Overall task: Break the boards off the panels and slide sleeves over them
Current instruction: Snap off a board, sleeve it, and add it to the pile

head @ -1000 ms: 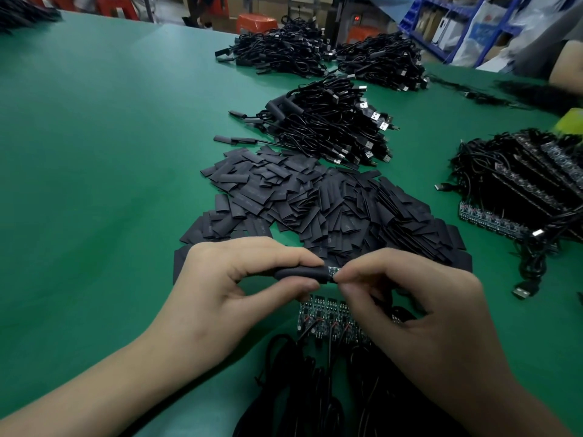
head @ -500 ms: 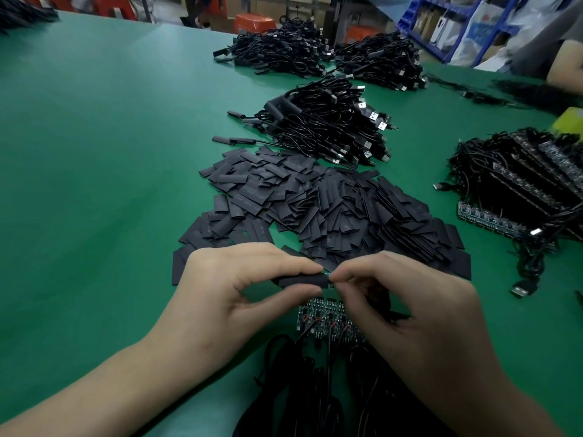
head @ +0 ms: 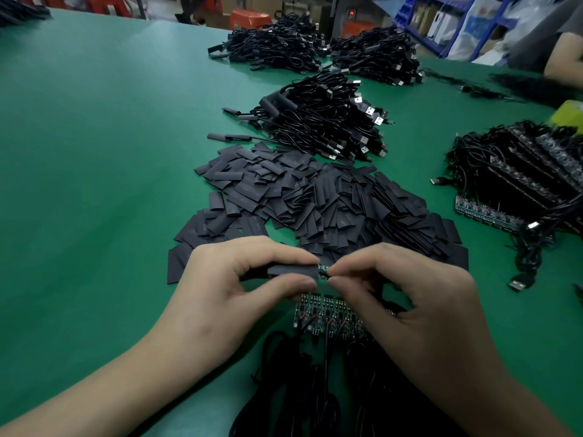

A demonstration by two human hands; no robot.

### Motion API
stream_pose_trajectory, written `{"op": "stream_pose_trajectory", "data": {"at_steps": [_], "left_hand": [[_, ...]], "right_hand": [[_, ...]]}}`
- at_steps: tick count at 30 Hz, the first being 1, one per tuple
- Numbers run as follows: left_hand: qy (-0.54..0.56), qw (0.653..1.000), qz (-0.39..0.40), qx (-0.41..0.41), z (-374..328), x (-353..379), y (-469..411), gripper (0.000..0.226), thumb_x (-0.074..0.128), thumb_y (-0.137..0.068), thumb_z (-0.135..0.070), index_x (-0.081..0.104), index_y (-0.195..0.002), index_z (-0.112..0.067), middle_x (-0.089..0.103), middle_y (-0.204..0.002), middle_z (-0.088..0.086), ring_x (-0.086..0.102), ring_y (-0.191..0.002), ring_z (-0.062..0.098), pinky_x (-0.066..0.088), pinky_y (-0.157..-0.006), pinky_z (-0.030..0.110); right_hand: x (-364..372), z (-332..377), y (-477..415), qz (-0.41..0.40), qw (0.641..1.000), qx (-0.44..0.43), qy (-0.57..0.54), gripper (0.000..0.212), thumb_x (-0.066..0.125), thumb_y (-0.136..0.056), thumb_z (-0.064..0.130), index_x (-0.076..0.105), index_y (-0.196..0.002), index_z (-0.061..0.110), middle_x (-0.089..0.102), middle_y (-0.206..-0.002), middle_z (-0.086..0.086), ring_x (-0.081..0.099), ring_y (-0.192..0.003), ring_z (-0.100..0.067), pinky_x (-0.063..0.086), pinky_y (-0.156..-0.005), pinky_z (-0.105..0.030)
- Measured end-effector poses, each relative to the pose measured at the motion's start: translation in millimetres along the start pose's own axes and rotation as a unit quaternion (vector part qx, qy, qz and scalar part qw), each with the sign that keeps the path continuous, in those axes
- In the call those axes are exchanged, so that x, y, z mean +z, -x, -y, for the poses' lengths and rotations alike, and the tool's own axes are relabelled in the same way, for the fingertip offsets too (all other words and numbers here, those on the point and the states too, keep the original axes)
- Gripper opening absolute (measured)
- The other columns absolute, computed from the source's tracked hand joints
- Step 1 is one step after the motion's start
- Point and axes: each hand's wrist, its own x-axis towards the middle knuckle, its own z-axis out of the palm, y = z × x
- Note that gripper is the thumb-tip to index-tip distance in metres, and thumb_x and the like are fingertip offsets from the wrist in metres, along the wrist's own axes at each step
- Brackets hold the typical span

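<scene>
Head view: both hands meeting above a panel [head: 328, 313].
Left hand [head: 227, 294]: thumb and forefinger pinched shut on a sleeve [head: 293, 270].
Right hand [head: 407, 298]: fingertips closed on a board [head: 324, 270], its end just showing at the sleeve's mouth.
Progress: this board mostly covered, probably a last push left.
Done: sleeved cables [head: 321, 121] heaped well beyond the grip.
Left: panel under the grip unbroken; more panels [head: 492, 212] off right; big sleeve pile [head: 315, 200] just beyond.
</scene>
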Motion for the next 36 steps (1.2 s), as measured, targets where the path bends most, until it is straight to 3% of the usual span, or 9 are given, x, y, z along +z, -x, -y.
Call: {"op": "stream_pose_trajectory", "data": {"at_steps": [6, 21, 36], "left_hand": [[0.055, 0.998, 0.003, -0.017, -0.5, 1.3, 2.0, 0.018, 0.077, -0.078, -0.034, 0.079, -0.095, -0.031, 0.075, -0.088, -0.016, 0.072, -0.084, 0.003, 0.049, -0.078, 0.009], [0.004, 1.000, 0.012, 0.008, -0.8, 0.6, 1.5, 0.018, 0.077, -0.080, -0.033, 0.079, -0.097, -0.030, 0.075, -0.092, -0.019, 0.071, -0.090, 0.002, 0.049, -0.081, 0.011], [0.098, 0.995, -0.009, -0.027, -1.5, 0.0, 2.0, 0.022, 0.083, -0.074, -0.036, 0.080, -0.095, -0.030, 0.078, -0.090, -0.009, 0.074, -0.083, 0.008, 0.054, -0.078, 0.015]], "right_hand": [[1.4, -1.5, 0.1, 0.005, 1.000, -0.020, 0.015, 0.005, 0.072, -0.092, 0.020, 0.076, -0.093, 0.017, 0.070, -0.087, 0.011, 0.065, -0.079, -0.004, 0.050, -0.071, -0.023], [5.7, 0.9, 2.3, 0.010, 1.000, -0.005, -0.006, 0.003, 0.072, -0.092, 0.021, 0.076, -0.092, 0.019, 0.069, -0.088, 0.015, 0.064, -0.085, 0.001, 0.048, -0.074, -0.014], [1.8, 3.1, 1.0, -0.007, 1.000, 0.001, -0.025, 0.003, 0.075, -0.090, 0.020, 0.073, -0.087, 0.019, 0.067, -0.081, 0.016, 0.064, -0.074, -0.005, 0.048, -0.066, -0.017]]}}
